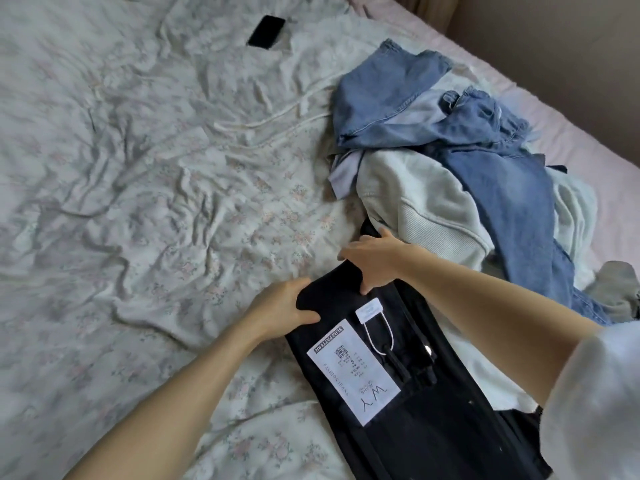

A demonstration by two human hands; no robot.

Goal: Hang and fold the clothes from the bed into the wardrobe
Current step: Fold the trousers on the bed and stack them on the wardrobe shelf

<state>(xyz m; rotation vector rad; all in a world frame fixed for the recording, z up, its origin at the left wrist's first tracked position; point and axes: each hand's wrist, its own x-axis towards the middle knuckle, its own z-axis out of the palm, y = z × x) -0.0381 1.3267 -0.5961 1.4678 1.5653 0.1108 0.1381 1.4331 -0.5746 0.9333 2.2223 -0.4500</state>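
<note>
On the bed (138,202), left hand (280,310) and right hand (374,261) both grip black jeans (433,427)

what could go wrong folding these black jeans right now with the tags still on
1. The paper label and the corded hang tag lie loose on the black jeans; a fold may crease or trap them.
2. The jeans' far end runs under the white sweatshirt, so the left hand and right hand pulling could drag the pile.
</note>
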